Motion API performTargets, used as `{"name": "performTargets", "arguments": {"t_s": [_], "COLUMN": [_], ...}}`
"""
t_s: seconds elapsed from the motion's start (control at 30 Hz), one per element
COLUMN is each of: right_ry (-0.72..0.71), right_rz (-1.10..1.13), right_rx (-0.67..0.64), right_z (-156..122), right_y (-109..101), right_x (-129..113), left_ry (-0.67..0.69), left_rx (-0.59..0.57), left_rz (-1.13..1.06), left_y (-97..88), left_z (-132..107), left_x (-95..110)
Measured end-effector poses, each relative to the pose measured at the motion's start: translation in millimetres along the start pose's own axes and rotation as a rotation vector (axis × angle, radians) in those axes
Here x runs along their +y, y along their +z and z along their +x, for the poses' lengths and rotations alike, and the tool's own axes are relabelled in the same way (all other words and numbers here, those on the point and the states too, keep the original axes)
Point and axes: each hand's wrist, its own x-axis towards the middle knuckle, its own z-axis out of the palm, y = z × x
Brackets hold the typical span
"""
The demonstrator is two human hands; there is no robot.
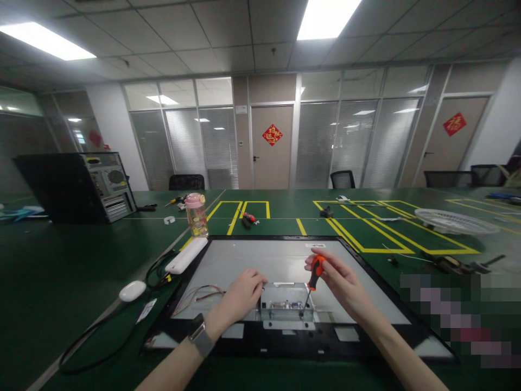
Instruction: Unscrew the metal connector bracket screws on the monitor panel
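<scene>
A monitor panel with a black frame (285, 345) lies back-up on the green table, its grey back (252, 255) facing me. Near its front edge sits a metal housing (280, 296) with a row of ports. My left hand (246, 288), a watch on its wrist, curls its fingers against the housing's left side. In my right hand (337, 277) is an orange and black screwdriver (315, 273), gripped by the handle. The shaft points down, its tip at the right end of the port side. Thin wires (199, 293) lie on the panel, left of my left hand.
To the left are a black computer tower (69, 187), a pink-lidded bottle (196, 214), a white power strip (187, 256), a white mouse (132, 291) and a black cable (91, 326). Pliers (248, 219) lie beyond the panel. A white round grille (456, 221) sits right.
</scene>
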Motion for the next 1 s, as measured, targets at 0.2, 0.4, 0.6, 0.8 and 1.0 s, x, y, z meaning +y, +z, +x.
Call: {"name": "performTargets", "arguments": {"t_s": [0.2, 0.4, 0.6, 0.8, 1.0], "right_ry": [0.003, -0.114, 0.025, -0.035, -0.023], "right_rz": [-0.117, -0.271, 0.003, -0.132, -0.011], "right_rx": [0.012, 0.165, 0.1, 0.203, 0.117], "right_z": [1.0, 0.8, 0.8, 2.0, 1.7], "right_y": [0.8, 0.6, 1.2, -3.3, -1.4], "right_x": [-1.3, -0.8, 0.3, 5.6, 3.9], "left_ry": [0.013, 0.009, 0.014, 0.019, 0.03], "left_rx": [0.006, 0.002, -0.003, 0.006, 0.009], "left_rz": [-0.006, -0.028, -0.021, -0.018, -0.034], "left_y": [0.7, -0.9, -3.2, -1.4, 0.0], "left_z": [-0.5, -1.3, -1.6, -2.0, -2.4], "left_x": [-1.6, -0.6, 1.5, -0.2, -2.3]}}
